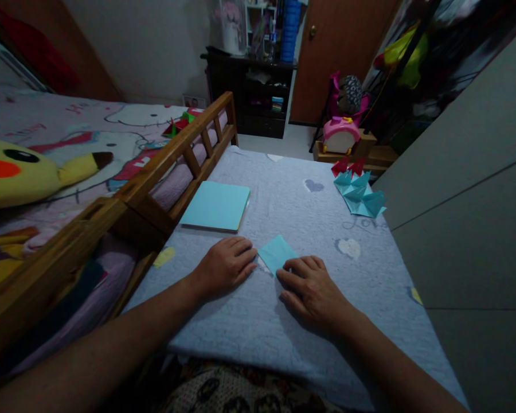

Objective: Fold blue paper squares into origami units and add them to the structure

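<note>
Patterned cloth bunches at the person's lap, right up against a pale sheet printed with hearts, which is the biggest thing in play. It looks soft and slightly rumpled, so anything pressed on it probably gets little firm backing. A wooden rail runs down its left side. Next in size, near that rail, sits a pad of blue paper, lying flat, likely stiffer and heavier for its thickness.

Then the two hands. From where I stand the left hand rests palm down with its fingers curled close together, gripping nothing I can see; whether its tips touch the paper's left corner, I cannot tell. The right hand lies with thumb and fingers apart, its fingertips over the right and near edges of the paper, not clamped.

Smaller again, a cluster of folded blue paper stands at the far right, all points and thin flaps that would surely crush easily.

Smallest is the little blue square between the hands, turned corner-on. I'd judge it nearly weightless, crisp, quick to slide or crease; best held down lightly by one edge and lifted by the uncovered far corner
</note>
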`<action>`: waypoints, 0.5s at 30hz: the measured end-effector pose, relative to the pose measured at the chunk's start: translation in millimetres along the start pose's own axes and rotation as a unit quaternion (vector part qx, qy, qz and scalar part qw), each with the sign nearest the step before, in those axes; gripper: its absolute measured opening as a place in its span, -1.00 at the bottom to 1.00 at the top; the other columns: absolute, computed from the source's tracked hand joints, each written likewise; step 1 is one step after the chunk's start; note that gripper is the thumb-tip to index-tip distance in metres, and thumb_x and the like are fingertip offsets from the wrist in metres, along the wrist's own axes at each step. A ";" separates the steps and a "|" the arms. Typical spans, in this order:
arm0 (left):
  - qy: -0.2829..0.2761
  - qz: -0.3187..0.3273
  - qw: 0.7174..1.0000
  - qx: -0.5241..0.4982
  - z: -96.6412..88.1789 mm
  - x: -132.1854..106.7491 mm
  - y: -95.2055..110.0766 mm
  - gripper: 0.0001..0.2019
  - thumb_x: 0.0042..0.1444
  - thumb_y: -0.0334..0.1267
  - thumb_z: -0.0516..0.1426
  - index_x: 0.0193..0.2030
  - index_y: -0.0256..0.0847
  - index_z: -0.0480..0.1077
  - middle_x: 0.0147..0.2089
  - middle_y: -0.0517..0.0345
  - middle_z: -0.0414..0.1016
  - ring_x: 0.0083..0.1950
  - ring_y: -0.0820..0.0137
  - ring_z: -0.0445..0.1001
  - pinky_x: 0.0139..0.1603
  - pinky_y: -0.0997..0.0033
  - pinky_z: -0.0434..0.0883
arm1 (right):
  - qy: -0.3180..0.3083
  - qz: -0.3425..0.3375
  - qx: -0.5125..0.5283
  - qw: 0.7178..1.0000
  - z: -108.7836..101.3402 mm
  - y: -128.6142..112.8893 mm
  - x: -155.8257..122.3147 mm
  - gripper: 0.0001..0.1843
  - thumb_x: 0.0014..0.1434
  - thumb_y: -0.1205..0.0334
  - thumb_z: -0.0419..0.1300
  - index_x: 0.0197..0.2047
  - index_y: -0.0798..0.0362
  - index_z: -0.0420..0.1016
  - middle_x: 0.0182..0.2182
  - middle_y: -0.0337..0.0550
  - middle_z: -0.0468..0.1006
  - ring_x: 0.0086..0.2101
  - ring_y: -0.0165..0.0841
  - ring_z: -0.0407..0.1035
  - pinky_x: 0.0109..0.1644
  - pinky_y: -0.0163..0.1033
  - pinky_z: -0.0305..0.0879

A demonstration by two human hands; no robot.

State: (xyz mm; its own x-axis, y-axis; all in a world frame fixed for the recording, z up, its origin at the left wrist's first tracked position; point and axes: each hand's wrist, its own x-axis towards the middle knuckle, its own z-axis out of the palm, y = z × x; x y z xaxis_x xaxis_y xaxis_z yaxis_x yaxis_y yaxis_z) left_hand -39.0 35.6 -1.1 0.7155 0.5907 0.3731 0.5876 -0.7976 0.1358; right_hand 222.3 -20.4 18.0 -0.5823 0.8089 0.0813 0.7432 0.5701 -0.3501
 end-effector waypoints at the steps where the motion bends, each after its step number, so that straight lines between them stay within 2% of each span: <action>1: 0.010 0.006 1.000 -0.005 -0.6 0.8 0.7 -0.79 0.35 -0.29 0.05 -0.01 -0.29 0.45 -0.05 -0.08 0.53 -0.01 0.17 0.48 0.04 0.06 0.50 | -0.005 -0.002 -0.005 1.000 -0.4 -0.3 0.0 -0.67 0.37 0.03 0.11 0.14 -0.12 0.45 -0.04 -0.10 0.52 -0.09 -0.16 0.30 0.09 0.01 0.09; 4: 0.022 0.056 0.998 -0.036 -2.0 2.6 5.8 -0.79 0.36 -0.35 0.02 0.01 -0.26 0.44 -0.04 -0.03 0.54 0.03 0.22 0.48 0.06 0.12 0.50 | -0.020 -0.008 -0.019 1.000 -2.4 -1.3 0.6 -0.62 0.34 -0.03 0.14 0.18 -0.16 0.42 -0.03 -0.10 0.50 -0.08 -0.14 0.29 0.09 0.03 0.07; 8: -0.016 0.102 0.993 -0.064 -1.5 2.2 9.6 -0.75 0.35 -0.30 0.03 0.09 -0.24 0.42 0.02 -0.06 0.53 0.09 0.20 0.45 0.11 0.12 0.48 | -0.032 -0.007 -0.017 0.999 -6.8 -1.8 4.5 -0.66 0.36 0.01 0.12 0.15 -0.14 0.43 -0.06 -0.12 0.50 -0.10 -0.16 0.29 0.08 0.00 0.06; 12: -0.043 0.114 0.991 -0.057 1.4 0.2 9.1 -0.65 0.34 -0.08 0.08 0.14 -0.22 0.40 0.05 -0.11 0.47 0.10 0.11 0.40 0.12 0.05 0.45 | -0.046 -0.007 -0.024 0.999 -7.8 2.0 12.3 -0.69 0.35 0.21 0.06 0.12 -0.04 0.44 -0.10 -0.08 0.48 -0.14 -0.18 0.27 0.04 -0.03 0.06; 15: -0.063 0.115 0.990 -0.052 3.4 -0.5 10.1 -0.53 0.29 0.11 0.11 0.18 -0.13 0.38 0.08 -0.10 0.42 0.14 0.05 0.32 0.17 0.01 0.39 | -0.044 -0.006 -0.041 0.998 -5.8 7.4 19.5 -0.67 0.30 0.27 0.06 0.11 -0.02 0.44 -0.12 -0.05 0.46 -0.15 -0.17 0.25 0.02 -0.04 0.04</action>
State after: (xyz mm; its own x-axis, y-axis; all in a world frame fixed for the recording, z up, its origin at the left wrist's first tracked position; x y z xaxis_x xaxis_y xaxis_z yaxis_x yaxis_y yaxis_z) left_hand -32.1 27.7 -3.0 0.8712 0.3975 0.2882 0.3663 -0.9170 0.1578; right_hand 218.4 0.4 22.4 -0.6158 0.7879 0.0024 0.7577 0.5930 -0.2725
